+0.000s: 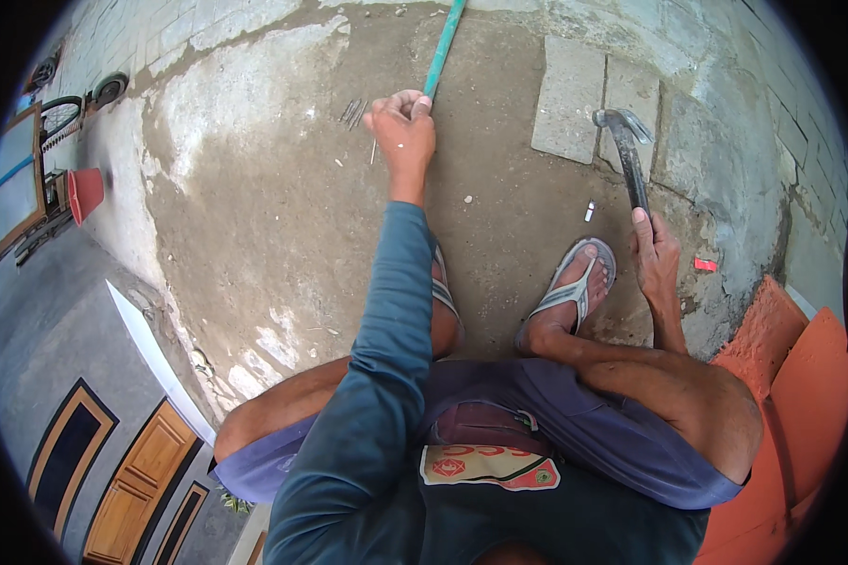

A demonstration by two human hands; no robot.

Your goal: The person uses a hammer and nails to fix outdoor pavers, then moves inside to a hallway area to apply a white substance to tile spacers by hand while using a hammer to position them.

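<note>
My right hand (656, 247) grips the lower handle of a claw hammer (628, 158), its metal head pointing away from me over the concrete slabs. My left hand (404, 131) reaches out over the ground with the fingers curled in. Its thumb and index finger meet at the near visible end of a green pole (444, 49), which runs off past the top edge. Whatever is pinched in those fingers is hidden. Several thin nail-like pieces (352, 113) lie just left of this hand, and a slim pale stick (373, 151) lies below its knuckles.
Two flat concrete slabs (569, 99) lie at the far right. A white lighter-like object (590, 211) and a red packet (705, 265) rest near my sandalled right foot (575, 287). Orange masonry (790, 377) rises at right. A red bucket (86, 195) stands at left.
</note>
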